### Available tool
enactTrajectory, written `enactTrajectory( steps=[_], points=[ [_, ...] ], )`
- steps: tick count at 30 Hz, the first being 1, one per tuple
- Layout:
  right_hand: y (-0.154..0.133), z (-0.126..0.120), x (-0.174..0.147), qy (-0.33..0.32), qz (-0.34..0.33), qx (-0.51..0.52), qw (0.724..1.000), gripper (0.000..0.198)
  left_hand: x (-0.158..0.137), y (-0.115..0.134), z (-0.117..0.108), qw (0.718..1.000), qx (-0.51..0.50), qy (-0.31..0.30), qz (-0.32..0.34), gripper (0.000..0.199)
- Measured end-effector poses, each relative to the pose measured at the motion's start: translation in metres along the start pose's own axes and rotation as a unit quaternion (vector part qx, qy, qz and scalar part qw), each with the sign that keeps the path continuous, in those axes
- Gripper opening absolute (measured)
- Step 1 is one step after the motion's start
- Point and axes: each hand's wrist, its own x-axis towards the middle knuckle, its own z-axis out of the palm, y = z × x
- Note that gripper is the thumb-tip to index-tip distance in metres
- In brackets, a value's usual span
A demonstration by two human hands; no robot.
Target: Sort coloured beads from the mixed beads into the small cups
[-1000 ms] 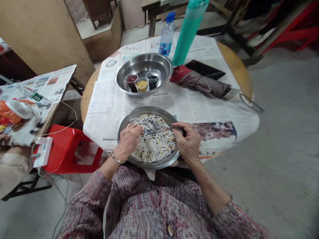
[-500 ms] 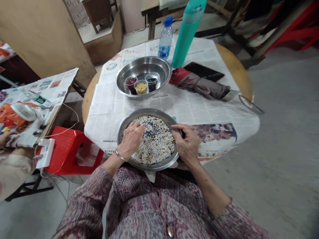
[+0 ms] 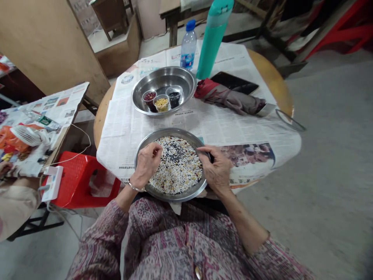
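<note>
A round metal tray [image 3: 186, 195] lies at the near edge of the table, covered with a layer of mixed grains [image 3: 175, 175], mostly white with black, yellow and dark red ones. Over the left part of the tray, my left hand [image 3: 148, 163] is closed with its fingertips pinched together; whatever is between them is too small to make out. My right hand [image 3: 217, 167] grips the tray's right rim, thumb on the inside. Behind the tray sits a metal basin [image 3: 180, 79] with a cup of red beans [image 3: 149, 97], a cup of yellow beans [image 3: 161, 104] and a cup of black beans [image 3: 174, 96].
Newspaper [image 3: 116, 136] covers the round table. Beyond stand a water bottle [image 3: 189, 46] and a green bottle [image 3: 214, 39], beside a folded umbrella [image 3: 230, 97] and a dark tablet [image 3: 234, 82]. At left are a red stool [image 3: 72, 175], a power strip [image 3: 54, 182] and another person's leg [image 3: 17, 206].
My left hand has lifted slightly from the grains and moved left, fingers pinched. My right hand keeps its grip on the tray rim. The whole view has shifted a little.
</note>
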Motion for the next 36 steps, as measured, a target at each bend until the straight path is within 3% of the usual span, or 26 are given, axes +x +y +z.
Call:
enactTrajectory(
  steps=[4, 6, 11, 16, 21, 28, 36],
  points=[
    [0.0, 0.0, 0.0, 0.0, 0.0, -0.004, 1.0, 0.015, -0.002, -0.001, -0.007, 0.967, -0.209, -0.049, -0.139, 0.014],
    [0.0, 0.0, 0.0, 0.002, 0.002, -0.002, 1.0, 0.015, -0.001, 0.003, -0.007, 0.959, -0.227, -0.083, -0.148, 0.013],
    [0.002, 0.001, 0.0, 0.001, 0.005, 0.001, 1.0, 0.015, 0.001, 0.014, 0.009, 0.991, -0.055, -0.123, -0.001, 0.007],
    [0.001, 0.001, 0.0, 0.002, 0.004, 0.001, 1.0, 0.016, -0.001, 0.02, 0.023, 0.976, 0.107, -0.153, 0.11, 0.013],
    [-0.001, 0.001, 0.0, 0.001, 0.0, 0.005, 1.0, 0.016, 0.0, 0.022, 0.027, 0.963, 0.171, -0.172, 0.117, 0.017],
    [0.001, 0.001, 0.0, 0.001, -0.002, -0.001, 1.0, 0.016, 0.003, 0.021, 0.029, 0.964, 0.166, -0.181, 0.107, 0.018],
    [0.001, 0.001, 0.0, -0.002, 0.006, 0.002, 1.0, 0.016, -0.002, 0.012, 0.024, 0.979, 0.109, -0.126, 0.117, 0.017]
  ],
)
